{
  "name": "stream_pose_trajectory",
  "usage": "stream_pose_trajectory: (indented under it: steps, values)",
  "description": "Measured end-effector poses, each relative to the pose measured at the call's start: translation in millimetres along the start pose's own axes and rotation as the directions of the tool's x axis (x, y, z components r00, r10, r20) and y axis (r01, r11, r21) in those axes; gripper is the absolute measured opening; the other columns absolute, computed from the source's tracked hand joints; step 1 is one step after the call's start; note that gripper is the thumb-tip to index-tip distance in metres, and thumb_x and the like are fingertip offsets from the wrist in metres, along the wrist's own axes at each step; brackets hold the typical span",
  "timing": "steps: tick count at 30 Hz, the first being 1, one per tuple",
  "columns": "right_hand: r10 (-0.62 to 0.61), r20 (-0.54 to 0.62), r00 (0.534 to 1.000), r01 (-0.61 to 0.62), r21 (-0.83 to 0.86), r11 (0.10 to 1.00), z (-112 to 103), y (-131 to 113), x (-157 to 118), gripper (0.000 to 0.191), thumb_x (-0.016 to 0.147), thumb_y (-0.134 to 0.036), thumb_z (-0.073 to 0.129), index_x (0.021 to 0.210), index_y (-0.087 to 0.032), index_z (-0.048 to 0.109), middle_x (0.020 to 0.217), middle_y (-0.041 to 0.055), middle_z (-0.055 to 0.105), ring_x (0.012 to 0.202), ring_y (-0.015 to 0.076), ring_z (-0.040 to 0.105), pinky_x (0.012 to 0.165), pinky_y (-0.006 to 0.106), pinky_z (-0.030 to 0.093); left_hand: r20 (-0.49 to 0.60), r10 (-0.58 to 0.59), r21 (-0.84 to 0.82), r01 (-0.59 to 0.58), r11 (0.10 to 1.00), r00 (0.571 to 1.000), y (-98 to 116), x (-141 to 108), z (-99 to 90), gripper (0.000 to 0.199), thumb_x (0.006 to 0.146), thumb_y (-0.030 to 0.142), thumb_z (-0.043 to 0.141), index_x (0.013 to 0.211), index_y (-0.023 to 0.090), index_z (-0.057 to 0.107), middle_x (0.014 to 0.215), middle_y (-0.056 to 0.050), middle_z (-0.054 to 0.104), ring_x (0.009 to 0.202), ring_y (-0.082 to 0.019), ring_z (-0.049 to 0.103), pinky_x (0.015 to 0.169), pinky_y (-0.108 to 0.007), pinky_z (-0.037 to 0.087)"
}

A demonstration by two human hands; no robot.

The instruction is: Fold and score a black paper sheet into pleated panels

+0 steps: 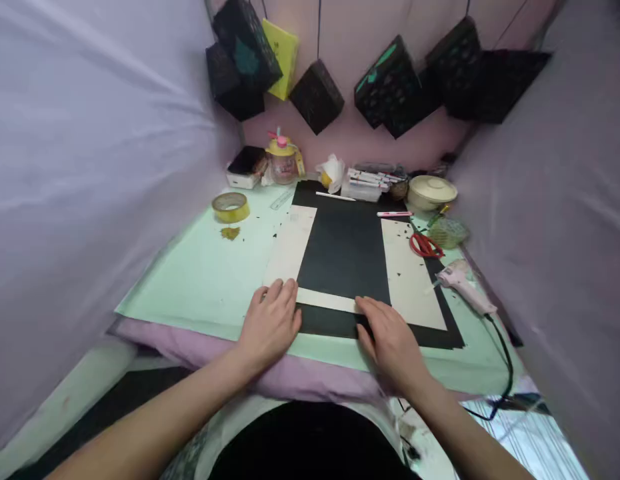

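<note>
A narrow white strip of card or paper (327,300) lies across a black sheet (346,250) near the table's front. My left hand (271,321) rests flat over the strip's left end, fingers stretched forward. At its right end, the fingertips of my right hand (390,337) touch the strip, with the thumb held apart. White sheets flank the dark middle: a left one (294,241) beyond my left hand and a right one (414,283) beside my right hand. What lies beneath my palms is hidden.
A hot glue gun (465,287) with a black cord lies at the right, near red-handled scissors (425,245). Yellow tape (231,208) sits at the left. Behind stand a drink bottle (283,160), several pens (373,179) and a lidded bowl (432,192). Dark boxes (317,97) hang above.
</note>
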State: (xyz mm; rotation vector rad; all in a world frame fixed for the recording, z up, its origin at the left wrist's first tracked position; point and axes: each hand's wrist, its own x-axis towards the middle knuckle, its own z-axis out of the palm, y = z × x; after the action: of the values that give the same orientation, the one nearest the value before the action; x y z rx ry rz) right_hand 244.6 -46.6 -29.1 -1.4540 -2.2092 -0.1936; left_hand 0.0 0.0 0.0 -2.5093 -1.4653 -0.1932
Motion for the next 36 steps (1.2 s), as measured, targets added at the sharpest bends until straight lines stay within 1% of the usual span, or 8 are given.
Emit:
stream_pose_trajectory:
  steps: [4, 7, 10, 14, 17, 21, 28, 36]
  values:
    - [-0.009, 0.013, 1.000, 0.009, 0.051, 0.999, -4.8, 4.1, 4.6, 0.039, 0.091, -0.022, 0.051, 0.129, -0.014, 0.049, 0.118, 0.0129, 0.064, 0.110, 0.0254, 0.058, 0.100, 0.047, 0.045, -0.031, -0.013, -0.049, 0.011, 0.999, 0.999, -5.4, -3.6, 1.1, 0.040, 0.094, 0.028, 0.044, 0.130, 0.013, 0.052, 0.135, -0.010, 0.055, 0.122, -0.029, 0.046, 0.095, -0.046, 0.036]
    - [-0.002, 0.003, 1.000, 0.002, 0.116, 0.993, -6.7, 13.6, 18.2, 0.029, 0.093, -0.022, 0.050, 0.121, -0.017, 0.054, 0.108, 0.0096, 0.067, 0.099, 0.0228, 0.060, 0.096, 0.045, 0.046, -0.108, -0.016, -0.154, -0.001, 0.988, 0.994, -5.3, 2.3, 2.7, 0.039, 0.094, 0.029, 0.047, 0.129, 0.013, 0.052, 0.131, -0.013, 0.056, 0.121, -0.029, 0.047, 0.095, -0.045, 0.037]
    - [-0.011, 0.031, 0.999, 0.007, 0.123, 0.992, -6.4, 21.9, 35.5, 0.019, 0.094, -0.023, 0.049, 0.108, -0.019, 0.061, 0.100, 0.0087, 0.065, 0.091, 0.0216, 0.058, 0.080, 0.038, 0.048, -0.159, 0.086, -0.288, -0.130, 0.949, 0.984, -1.2, 18.5, 6.8, 0.031, 0.094, 0.024, 0.046, 0.122, 0.014, 0.056, 0.120, -0.012, 0.059, 0.112, -0.026, 0.051, 0.092, -0.040, 0.042]
    - [-0.113, 0.107, 0.988, 0.110, 0.037, 0.993, -4.4, 21.7, 48.8, 0.017, 0.094, -0.022, 0.050, 0.087, -0.018, 0.064, 0.083, 0.0060, 0.061, 0.077, 0.0182, 0.052, 0.068, 0.031, 0.041, -0.144, 0.243, -0.387, -0.281, 0.878, 0.959, 4.6, 43.3, 14.2, 0.020, 0.095, 0.022, 0.046, 0.097, 0.016, 0.064, 0.097, -0.008, 0.062, 0.089, -0.020, 0.056, 0.078, -0.034, 0.047]
    - [-0.172, 0.084, 0.982, 0.177, -0.055, 0.983, -3.0, 18.0, 51.1, 0.020, 0.094, -0.020, 0.049, 0.081, -0.017, 0.063, 0.076, 0.0052, 0.058, 0.073, 0.0172, 0.049, 0.067, 0.031, 0.037, -0.149, 0.282, -0.351, -0.317, 0.881, 0.948, 6.5, 52.2, 17.0, 0.023, 0.096, 0.022, 0.045, 0.087, 0.016, 0.065, 0.087, -0.007, 0.060, 0.081, -0.020, 0.053, 0.073, -0.033, 0.045]
    - [-0.179, 0.026, 0.983, 0.181, -0.107, 0.978, -4.0, 16.8, 59.5, 0.021, 0.093, -0.018, 0.048, 0.077, -0.017, 0.062, 0.073, 0.0048, 0.058, 0.071, 0.0168, 0.047, 0.068, 0.031, 0.035, -0.203, 0.292, -0.286, -0.342, 0.895, 0.935, 7.1, 58.3, 13.6, 0.020, 0.095, 0.024, 0.047, 0.090, 0.016, 0.064, 0.083, -0.006, 0.060, 0.078, -0.019, 0.052, 0.069, -0.032, 0.042]
    - [-0.165, -0.079, 0.983, 0.156, -0.104, 0.982, -15.8, 11.0, 98.3, 0.014, 0.093, -0.025, 0.052, 0.096, -0.017, 0.063, 0.089, 0.0073, 0.064, 0.083, 0.0195, 0.051, 0.073, 0.033, 0.035, -0.436, 0.251, -0.153, -0.347, 0.925, 0.864, 4.6, 84.6, 1.6, 0.023, 0.097, 0.021, 0.043, 0.083, 0.018, 0.062, 0.079, -0.004, 0.058, 0.076, -0.018, 0.049, 0.069, -0.032, 0.037]
    - [-0.210, -0.187, 0.960, 0.178, -0.176, 0.968, -11.9, 5.5, 112.2, 0.019, 0.094, -0.020, 0.050, 0.078, -0.019, 0.059, 0.075, 0.0029, 0.060, 0.076, 0.0168, 0.047, 0.075, 0.032, 0.032, -0.564, 0.145, -0.145, -0.270, 0.952, 0.813, -1.4, 86.6, -1.2, 0.020, 0.095, 0.018, 0.047, 0.081, 0.019, 0.061, 0.072, -0.002, 0.056, 0.075, -0.018, 0.049, 0.074, -0.033, 0.036]
